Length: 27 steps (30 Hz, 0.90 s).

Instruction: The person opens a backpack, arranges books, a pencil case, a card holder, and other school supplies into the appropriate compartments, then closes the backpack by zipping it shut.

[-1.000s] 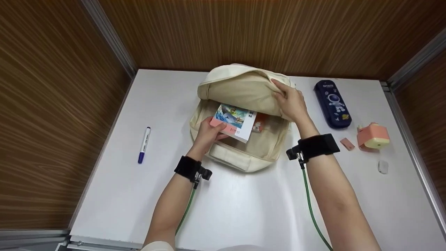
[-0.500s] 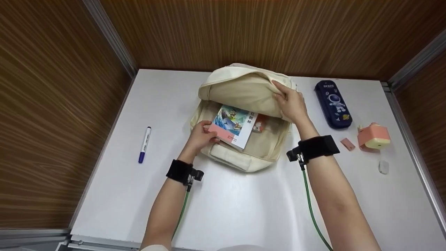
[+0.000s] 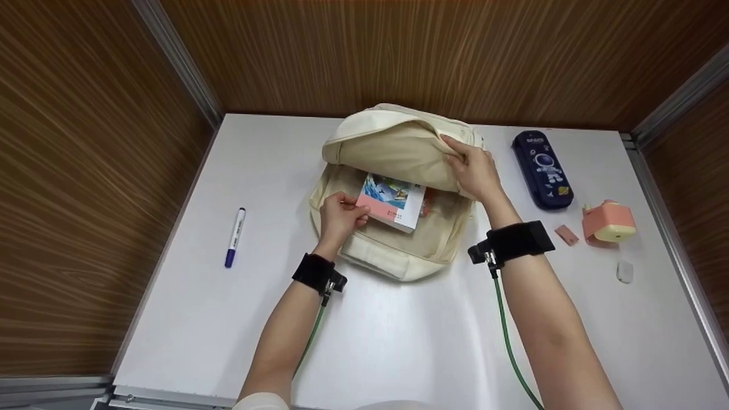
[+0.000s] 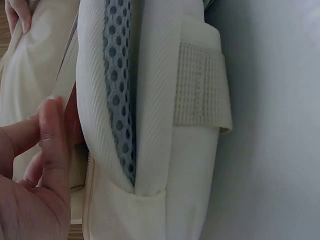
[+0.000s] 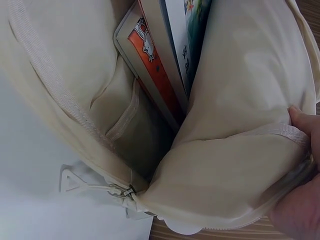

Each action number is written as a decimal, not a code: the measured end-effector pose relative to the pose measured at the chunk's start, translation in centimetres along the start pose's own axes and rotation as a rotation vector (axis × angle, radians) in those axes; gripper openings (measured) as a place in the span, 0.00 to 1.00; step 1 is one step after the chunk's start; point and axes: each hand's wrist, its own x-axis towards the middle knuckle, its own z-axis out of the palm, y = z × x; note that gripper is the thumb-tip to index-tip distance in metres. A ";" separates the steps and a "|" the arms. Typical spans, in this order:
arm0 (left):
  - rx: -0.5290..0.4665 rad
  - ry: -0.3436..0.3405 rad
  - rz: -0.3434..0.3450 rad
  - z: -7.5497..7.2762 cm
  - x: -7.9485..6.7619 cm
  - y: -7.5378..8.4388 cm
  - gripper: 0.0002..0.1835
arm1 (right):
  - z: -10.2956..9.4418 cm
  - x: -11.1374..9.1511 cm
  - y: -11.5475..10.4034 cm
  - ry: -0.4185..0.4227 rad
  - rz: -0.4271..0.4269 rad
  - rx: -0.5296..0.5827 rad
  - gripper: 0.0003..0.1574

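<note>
A cream backpack (image 3: 393,267) lies with its main compartment unzipped. Partly inside it, under the raised flap, is a paperback book (image 3: 387,208) with a blue picture cover and a pink band. My left hand (image 3: 339,219) pinches the book's near-left corner; in the left wrist view, the fingertips (image 4: 51,107) meet near its edge. My right hand (image 3: 475,171) grips the edge of the flap (image 3: 398,148) and holds it up. The right wrist view looks into the bag, where a second item with an orange cartoon strip (image 5: 155,60) stands beside the book (image 5: 182,45).
Right of the bag lie a navy astronaut pencil case (image 3: 544,171), a pink and yellow pencil sharpener (image 3: 609,223), a small pink piece (image 3: 566,234) and a small whitish piece (image 3: 625,272). A capped marker (image 3: 235,238) lies on the left. Wood-grain panels surround the white table (image 3: 188,319).
The book came toward the near left with my left hand, then went back rightward and farther under the flap. My right hand keeps its grip on the flap, almost still.
</note>
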 end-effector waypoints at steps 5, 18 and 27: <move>0.096 0.062 0.046 0.9 0.8 0.2 0.11 | 0.0 -0.2 -0.1 0.007 -0.010 0.008 0.26; 0.229 -0.060 0.048 1.9 1.5 0.7 0.19 | 0.1 -0.6 -0.1 0.023 -0.060 -0.006 0.27; 0.264 -0.190 0.055 1.3 1.3 0.4 0.28 | 0.7 -0.8 0.1 0.011 -0.059 0.004 0.27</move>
